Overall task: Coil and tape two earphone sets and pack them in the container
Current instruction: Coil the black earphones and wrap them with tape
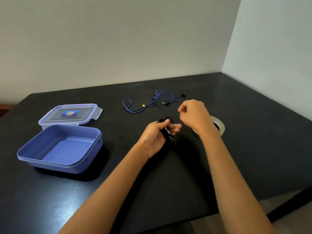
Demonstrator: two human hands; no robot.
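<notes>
A coiled black thin-cord earphone set [166, 130] is gripped by the left hand [155, 135]; at its two o'clock the right hand [194, 115] is curled, its hold untellable.

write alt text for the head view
A person's left hand grips coiled black earphones over a dark table, the right hand raised beside it. Blue earphones lie uncoiled behind; an open blue container, lid and tape roll sit nearby.

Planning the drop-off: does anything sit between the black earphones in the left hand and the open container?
Nothing visible. The left hand holds the bundled black earphones; only bare table lies between them and the open container, whose lid sits behind it.
</notes>
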